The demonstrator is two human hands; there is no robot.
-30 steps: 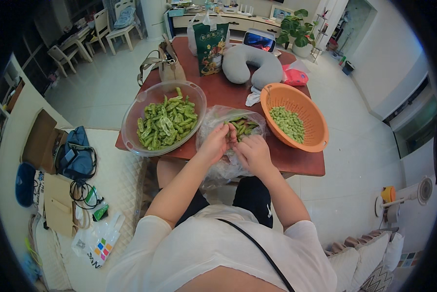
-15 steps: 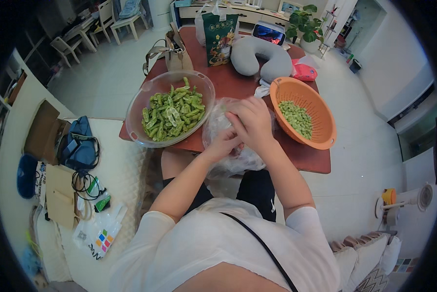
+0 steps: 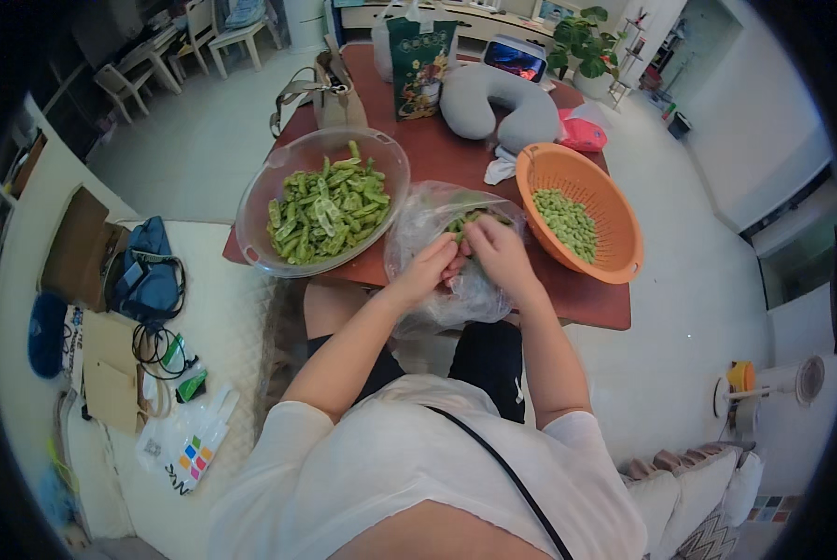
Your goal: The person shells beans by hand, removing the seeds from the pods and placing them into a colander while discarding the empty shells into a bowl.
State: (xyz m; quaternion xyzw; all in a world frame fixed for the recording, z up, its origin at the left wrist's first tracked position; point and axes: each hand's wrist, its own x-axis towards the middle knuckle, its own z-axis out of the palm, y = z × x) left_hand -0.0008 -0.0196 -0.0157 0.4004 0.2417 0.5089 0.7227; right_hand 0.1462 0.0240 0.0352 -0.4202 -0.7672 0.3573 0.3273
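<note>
My left hand (image 3: 428, 268) and right hand (image 3: 502, 252) are working fingertips close together at some slim green pods (image 3: 457, 225) in a crinkly clear plastic bag (image 3: 415, 230), between a clear round plastic bowl (image 3: 254, 217) and orange plastic colander (image 3: 616, 222), tho honestly can't tell if either's pinching one.

The pods (image 3: 328, 213) are green, the beans (image 3: 565, 225) paler, the colander (image 3: 616, 224) orange.

Extends left forearm (image 3: 355, 345) and right forearm (image 3: 558, 353) forward, bare below short white sleeves (image 3: 297, 427). Bends both elbows, angled inward. Holds left hand (image 3: 430, 266) and right hand (image 3: 501, 252) close together near midline, right slightly higher in view. Shows back of right hand. Curls fingers on both; exact fingertip grip too small to tell.
</note>
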